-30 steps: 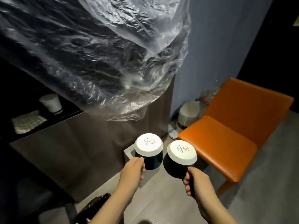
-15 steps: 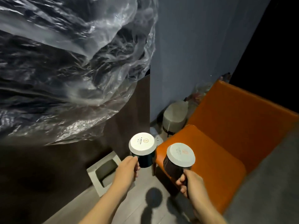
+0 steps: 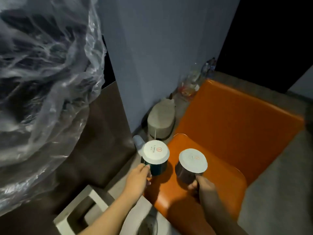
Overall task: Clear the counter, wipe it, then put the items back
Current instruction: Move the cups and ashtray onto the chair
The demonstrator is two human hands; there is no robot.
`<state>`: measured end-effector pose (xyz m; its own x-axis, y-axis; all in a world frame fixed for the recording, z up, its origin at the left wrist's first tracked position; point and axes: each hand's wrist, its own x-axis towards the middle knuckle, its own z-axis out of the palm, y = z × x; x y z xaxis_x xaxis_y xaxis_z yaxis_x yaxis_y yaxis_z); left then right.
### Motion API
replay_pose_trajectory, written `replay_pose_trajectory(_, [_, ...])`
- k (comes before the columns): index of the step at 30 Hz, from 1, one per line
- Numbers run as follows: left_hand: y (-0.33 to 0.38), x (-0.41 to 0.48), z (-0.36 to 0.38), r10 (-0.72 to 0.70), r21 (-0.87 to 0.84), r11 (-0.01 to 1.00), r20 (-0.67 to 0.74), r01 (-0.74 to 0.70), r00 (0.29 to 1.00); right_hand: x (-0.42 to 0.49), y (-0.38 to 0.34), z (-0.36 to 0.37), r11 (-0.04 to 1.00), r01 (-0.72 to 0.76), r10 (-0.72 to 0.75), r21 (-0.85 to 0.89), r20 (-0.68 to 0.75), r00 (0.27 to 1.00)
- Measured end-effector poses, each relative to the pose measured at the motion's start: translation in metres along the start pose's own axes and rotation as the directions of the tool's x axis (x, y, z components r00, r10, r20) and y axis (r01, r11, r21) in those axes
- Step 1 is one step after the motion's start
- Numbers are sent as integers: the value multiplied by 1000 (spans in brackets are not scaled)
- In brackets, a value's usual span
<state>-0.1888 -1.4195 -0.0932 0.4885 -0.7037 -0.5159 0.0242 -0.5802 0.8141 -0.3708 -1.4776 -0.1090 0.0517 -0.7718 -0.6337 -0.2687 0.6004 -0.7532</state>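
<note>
Head view, angled down on orange padded chair (image 3: 228, 119); all positions given from its seat.

Left hand (image 3: 138, 178): fingers curled round handle of upturned dark green mug (image 3: 155, 154) with white base, at left front edge of seat. Handle hidden by fingers.

Right hand (image 3: 205, 189): in deep shadow, gripping handle of upturned dark brown mug (image 3: 193, 161) with white base, over middle of seat, just right of dark green mug, not touching it.

Contact between mugs and seat: cannot tell; dark shadow under each. Print on both bases unreadable.

Left of seat: rounded beige appliance (image 3: 161, 122) on floor against wall; white hollow block (image 3: 81, 212) near front corner, cut off by lower frame edge.

Behind chair back: clear bottles (image 3: 194, 82), blurred.

Far left of seat: crumpled clear plastic sheet (image 3: 42, 82), dark shape beneath not identifiable.
</note>
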Motion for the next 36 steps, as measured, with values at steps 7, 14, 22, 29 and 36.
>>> replay_pose_trajectory(7, [20, 75, 38, -62, 20, 998, 48, 62, 997, 72, -11, -5, 999, -14, 15, 39, -27, 1000])
replay_pose_trajectory(14, [9, 157, 102, -110, 33, 993, 10, 109, 994, 174, -10, -11, 999, -19, 19, 31, 6, 1000])
replay_pose_trajectory(22, [-17, 230, 167, -171, -1, 985, -40, 172, 984, 271, 4, -21, 995, -95, 96, 9, -24, 995])
replay_pose_trajectory(29, [-29, 264, 193, -174, -33, 985, -83, 172, 981, 314, 23, -19, 991, -130, 130, 24, -7, 991])
replay_pose_trajectory(36, [-39, 281, 203, -187, 46, 981, -55, 189, 981, 334, 29, -8, 985, -148, 152, 90, -36, 988])
